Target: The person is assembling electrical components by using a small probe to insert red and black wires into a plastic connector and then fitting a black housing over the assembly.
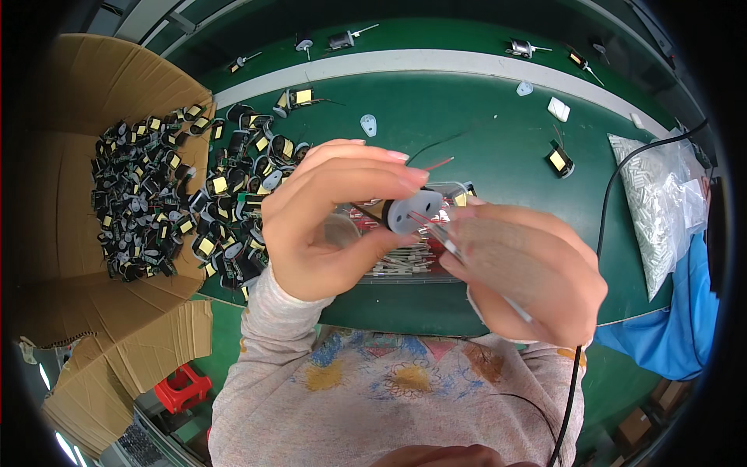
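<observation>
In the middle, my left hand [323,214] is closed around a small black cylindrical part with a grey oval end plate [416,212]. The plate faces right, and a dark wire and a red wire rise from behind the fingertips. My right hand [529,272], somewhat blurred, pinches a slim pale tool [517,310], whose exact kind is unclear. Thin red leads show between its tip and the plate. Below both hands stands a clear plastic box [373,280] holding many thin pieces with red leads and pale sleeves, partly covered by the hands.
At the left, a cardboard box [58,171] holds many similar black parts; more are heaped beside it [233,261]. A bag of small white pieces [650,202] lies right, near a black cable [607,202] and blue cloth [661,335]. Loose parts [559,161] lie toward the back.
</observation>
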Tool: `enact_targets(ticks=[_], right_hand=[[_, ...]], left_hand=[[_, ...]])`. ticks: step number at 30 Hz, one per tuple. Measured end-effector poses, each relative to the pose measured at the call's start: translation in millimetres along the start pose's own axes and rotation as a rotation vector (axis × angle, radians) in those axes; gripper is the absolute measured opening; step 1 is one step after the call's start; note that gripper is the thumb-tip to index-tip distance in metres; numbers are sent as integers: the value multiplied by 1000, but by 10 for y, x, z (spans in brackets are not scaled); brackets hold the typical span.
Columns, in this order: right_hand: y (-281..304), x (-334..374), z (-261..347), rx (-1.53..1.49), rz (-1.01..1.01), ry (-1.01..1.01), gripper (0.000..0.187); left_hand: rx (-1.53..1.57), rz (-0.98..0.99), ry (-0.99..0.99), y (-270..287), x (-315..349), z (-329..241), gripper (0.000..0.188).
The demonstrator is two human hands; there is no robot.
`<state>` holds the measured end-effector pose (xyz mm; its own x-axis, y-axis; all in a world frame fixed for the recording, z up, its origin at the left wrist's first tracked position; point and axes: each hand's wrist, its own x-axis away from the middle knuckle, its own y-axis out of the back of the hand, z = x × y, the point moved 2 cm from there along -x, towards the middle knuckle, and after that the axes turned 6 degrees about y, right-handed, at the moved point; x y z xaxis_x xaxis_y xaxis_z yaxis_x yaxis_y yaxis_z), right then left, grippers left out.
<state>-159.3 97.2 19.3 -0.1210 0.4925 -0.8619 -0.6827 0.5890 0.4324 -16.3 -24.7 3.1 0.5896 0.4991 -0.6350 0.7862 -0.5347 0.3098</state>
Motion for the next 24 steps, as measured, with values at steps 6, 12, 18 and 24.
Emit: enact_targets(ticks=[6, 12, 18, 24], right_hand=[[-9, -89, -78, -157, -64, -246, 20], [98, -123, -55, -128, 48, -426, 18], [14, -83, -50, 99, 12, -262, 23], [-75, -31, 96, 362, -13, 27, 37]], left_hand=[[-66, 29, 41, -47, 31, -58, 39], [126, 67, -13, -69, 31, 2, 34], [85, 70, 43, -69, 43, -75, 25], [152, -24, 116, -107, 160, -144, 23]])
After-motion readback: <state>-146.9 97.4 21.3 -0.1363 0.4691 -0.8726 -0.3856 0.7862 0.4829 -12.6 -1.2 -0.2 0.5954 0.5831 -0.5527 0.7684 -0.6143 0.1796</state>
